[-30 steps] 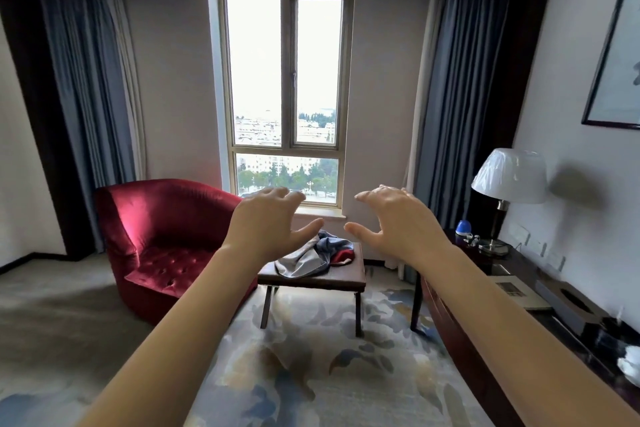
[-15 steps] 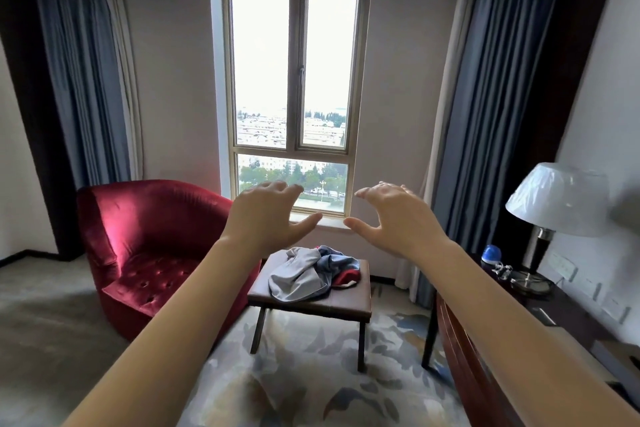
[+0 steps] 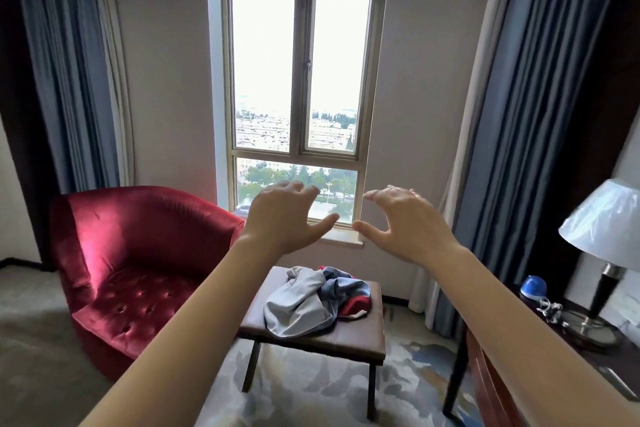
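1. Hand state. I hold both hands out at arm's length, side by side and apart. The left hand (image 3: pixel 280 218) and the right hand (image 3: pixel 408 222) are each spread, fingers loosely arched, thumbs pointing toward one another. Neither one holds or touches anything.

2. Target position. The pile of clothes (image 3: pixel 311 302) lies crumpled on the small table (image 3: pixel 346 340), below and beyond the hands, toward the end of the top nearer the red armchair (image 3: pixel 138 270). The table stands in front of the window (image 3: pixel 298 80).

3. Recommended procedure, as I judge it. Lower both hands together until they bracket the pile. Bring one hand in from each side and gather the loose edges inward before closing the fingers, so that no sleeve trails off the table. Lift straight up. Keep the right forearm away from the lamp (image 3: pixel 602 229) and the blue-capped bottle (image 3: pixel 533 288).

4. Inventory.
- Hands: two.
- Piles of clothes: one. Grey, blue and red cloth show in it; I cannot tell the number of garments.
- Small tables: one.
- Armchairs: one.
- Lamps: one.
- Blue-capped bottles: one.
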`<state>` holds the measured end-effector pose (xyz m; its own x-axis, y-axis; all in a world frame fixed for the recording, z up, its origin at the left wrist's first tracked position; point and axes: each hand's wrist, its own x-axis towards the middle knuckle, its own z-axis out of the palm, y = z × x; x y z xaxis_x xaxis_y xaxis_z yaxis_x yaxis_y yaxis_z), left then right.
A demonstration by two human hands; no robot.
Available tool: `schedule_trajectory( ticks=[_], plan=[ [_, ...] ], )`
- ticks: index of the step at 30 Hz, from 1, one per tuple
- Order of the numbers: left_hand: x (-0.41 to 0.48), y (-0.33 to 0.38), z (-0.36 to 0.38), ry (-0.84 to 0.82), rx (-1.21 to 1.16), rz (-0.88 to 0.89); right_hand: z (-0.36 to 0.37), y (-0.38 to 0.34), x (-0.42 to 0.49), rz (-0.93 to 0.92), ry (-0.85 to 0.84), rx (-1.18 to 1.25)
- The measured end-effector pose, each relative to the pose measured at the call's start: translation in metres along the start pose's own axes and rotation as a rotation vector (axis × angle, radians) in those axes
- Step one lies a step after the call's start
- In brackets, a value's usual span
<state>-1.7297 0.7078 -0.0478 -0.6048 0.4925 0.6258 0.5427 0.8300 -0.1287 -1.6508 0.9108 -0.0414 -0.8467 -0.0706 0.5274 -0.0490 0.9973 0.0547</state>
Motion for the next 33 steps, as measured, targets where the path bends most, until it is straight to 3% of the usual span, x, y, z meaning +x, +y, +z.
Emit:
schedule_trajectory(
  ticks=[20,33],
  plan=[
    [0.229,-0.042,0.238,-0.008,-0.073,-0.031,0.199,0.162,0.236,-0.021,-0.017,0.066],
    [0.328,-0.072,0.396,-0.141,-0.074,-0.119,0.350,0.245,0.364,-0.064,-0.104,0.166]
  ],
)
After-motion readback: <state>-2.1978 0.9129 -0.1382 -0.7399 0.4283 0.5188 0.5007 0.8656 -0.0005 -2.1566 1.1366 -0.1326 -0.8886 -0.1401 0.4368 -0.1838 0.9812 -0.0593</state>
